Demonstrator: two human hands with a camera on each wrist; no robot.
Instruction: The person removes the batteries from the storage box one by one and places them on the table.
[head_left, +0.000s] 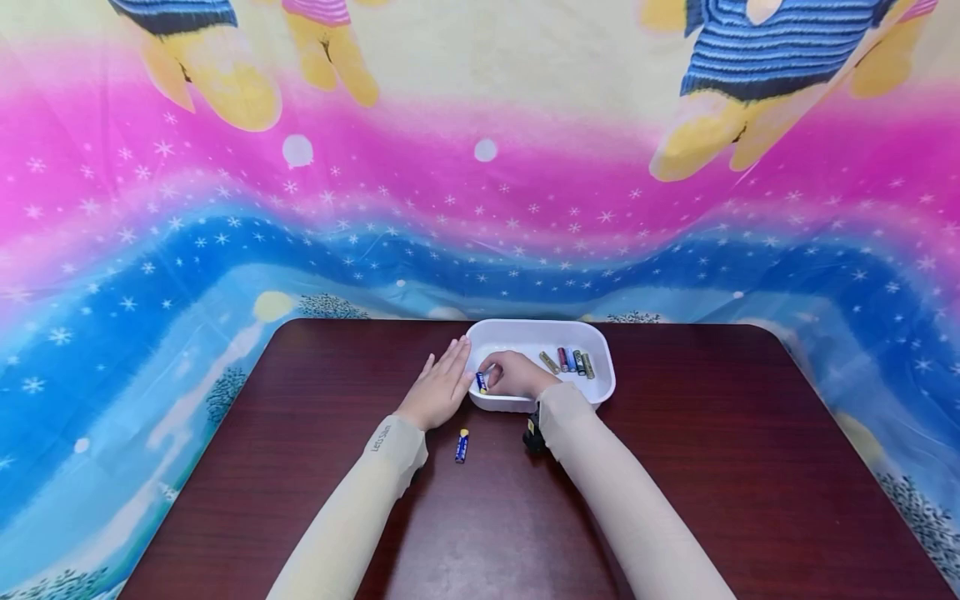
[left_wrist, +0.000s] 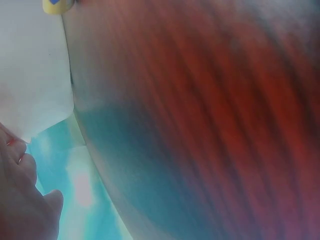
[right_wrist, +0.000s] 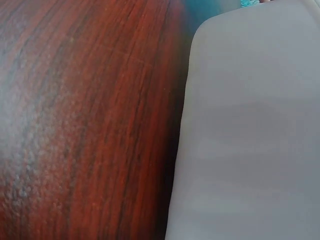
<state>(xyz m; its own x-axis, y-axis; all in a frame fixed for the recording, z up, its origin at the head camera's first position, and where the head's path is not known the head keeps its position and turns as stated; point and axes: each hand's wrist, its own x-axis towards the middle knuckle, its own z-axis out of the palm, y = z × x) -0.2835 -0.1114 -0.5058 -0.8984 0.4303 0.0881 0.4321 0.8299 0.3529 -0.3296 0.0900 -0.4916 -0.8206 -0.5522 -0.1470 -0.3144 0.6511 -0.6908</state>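
A white plastic tray (head_left: 540,404) stands at the far edge of the table. My left hand (head_left: 438,390) rests against its left end with fingers straight; in the left wrist view, that hand (left_wrist: 25,195) shows at the tray's corner. Inside the tray, my right hand (head_left: 517,375) curls its thumb and index finger at a blue battery (head_left: 482,382) by the left wall, pinching it. Several other batteries (head_left: 579,362) lie side by side in the tray's right half, with a gold one (head_left: 549,362) slanted beside them. Another blue battery (head_left: 461,446) with a yellow end lies on the table in front.
The dark red-brown wooden table (head_left: 675,467) has rounded far corners. Behind it hangs a colourful printed cloth (head_left: 450,192). A black wrist camera (head_left: 533,435) sits under my right wrist, close to the tray's front wall, which fills much of the right wrist view.
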